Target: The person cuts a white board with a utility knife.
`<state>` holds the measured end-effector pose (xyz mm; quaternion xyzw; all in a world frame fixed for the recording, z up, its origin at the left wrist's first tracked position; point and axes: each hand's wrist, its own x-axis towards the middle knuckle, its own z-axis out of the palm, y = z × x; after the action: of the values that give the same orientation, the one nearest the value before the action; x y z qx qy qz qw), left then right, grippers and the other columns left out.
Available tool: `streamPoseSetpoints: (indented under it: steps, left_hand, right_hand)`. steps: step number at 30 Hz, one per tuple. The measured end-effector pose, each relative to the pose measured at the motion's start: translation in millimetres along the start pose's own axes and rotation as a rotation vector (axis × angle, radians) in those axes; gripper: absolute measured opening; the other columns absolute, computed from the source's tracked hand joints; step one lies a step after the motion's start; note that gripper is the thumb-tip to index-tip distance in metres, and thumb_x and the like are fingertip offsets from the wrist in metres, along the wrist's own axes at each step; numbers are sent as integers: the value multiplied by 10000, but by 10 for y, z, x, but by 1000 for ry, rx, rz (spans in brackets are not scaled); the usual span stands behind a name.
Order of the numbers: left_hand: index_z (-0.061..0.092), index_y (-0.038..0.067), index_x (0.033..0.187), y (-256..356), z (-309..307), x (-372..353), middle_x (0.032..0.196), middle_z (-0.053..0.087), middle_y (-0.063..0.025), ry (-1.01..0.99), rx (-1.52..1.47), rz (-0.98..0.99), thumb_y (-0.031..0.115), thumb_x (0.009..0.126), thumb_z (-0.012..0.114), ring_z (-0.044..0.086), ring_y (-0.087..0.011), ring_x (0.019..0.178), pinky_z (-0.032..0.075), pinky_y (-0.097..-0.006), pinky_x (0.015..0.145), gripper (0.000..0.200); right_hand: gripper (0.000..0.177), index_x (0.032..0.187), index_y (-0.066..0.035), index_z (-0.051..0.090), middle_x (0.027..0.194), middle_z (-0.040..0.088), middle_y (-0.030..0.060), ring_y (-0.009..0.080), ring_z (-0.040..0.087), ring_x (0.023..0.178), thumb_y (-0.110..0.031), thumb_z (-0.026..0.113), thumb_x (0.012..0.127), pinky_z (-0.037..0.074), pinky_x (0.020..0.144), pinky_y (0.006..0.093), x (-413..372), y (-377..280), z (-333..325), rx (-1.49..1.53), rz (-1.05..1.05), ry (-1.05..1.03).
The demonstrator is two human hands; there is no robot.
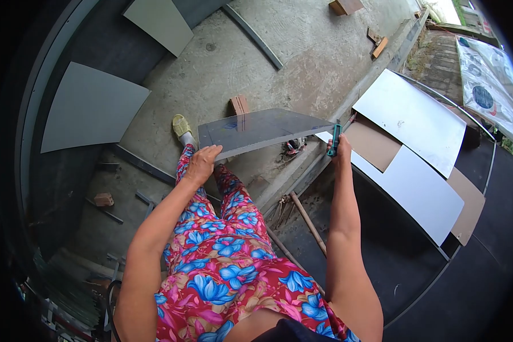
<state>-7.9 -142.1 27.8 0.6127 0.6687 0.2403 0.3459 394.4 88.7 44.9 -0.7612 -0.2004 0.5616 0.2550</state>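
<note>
A dark grey, smooth panel with a pale edge is held out in front of my legs. My left hand has its fingers wrapped over the panel's near left corner. At the panel's right end, my right hand grips a teal utility knife, held roughly upright beside the panel's tip. The fingertips of my right hand are partly hidden by the knife. Beyond the panel, a reddish brick shows on the concrete floor.
White sheets and brown boards lie on a dark surface at the right. Two grey panels are at the left. Metal bars and a wooden pole lie around. My foot in a yellow slipper is left of the panel.
</note>
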Motion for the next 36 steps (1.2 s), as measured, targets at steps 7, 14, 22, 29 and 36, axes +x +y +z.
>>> streamPoseSetpoints:
  steps: [7,14,22,29,36]
  left_hand:
    - [587,25,1108,-28,-82,42,1053,631,-191,-31,-29,-32,-94,745,502,603,-348,991,493,-400,870,391]
    - [587,33,1109,-49,-54,39,1072,625,-190,-33,-56,-60,-97,742,499,603,-344,996,496,-401,866,399]
    - [600,40,1102,-63,22,95,1076,628,-188,-24,-37,-42,-76,742,490,605,-336,1008,492,-397,884,394]
    - [612,23,1080,-58,-42,214,1061,628,-212,-7,-56,-44,-50,772,466,611,-348,992,495,-406,873,348]
    - [605,40,1105,-8,-53,217,1098,626,-163,-31,-64,-90,-101,721,516,600,-330,1012,497,-393,876,419]
  right_hand:
    - [482,1369,-97,347,746,563,63,119,516,552,-304,449,947,433,465,246,-917,109,519,-74,138,-481]
    - [431,1316,-96,439,712,572,52,107,502,506,-311,476,944,427,441,233,-862,160,552,-163,144,-491]
    - [394,1295,-68,476,659,537,39,108,533,524,-195,483,922,441,450,279,-619,45,479,-387,-370,-140]
    - [616,1291,-273,507,872,530,90,265,558,792,-120,695,724,438,641,379,-1855,717,1355,-1319,-1139,-352]
    - [555,1300,-290,495,830,561,115,318,583,770,-167,647,780,470,675,433,-719,368,706,-1302,-902,-5]
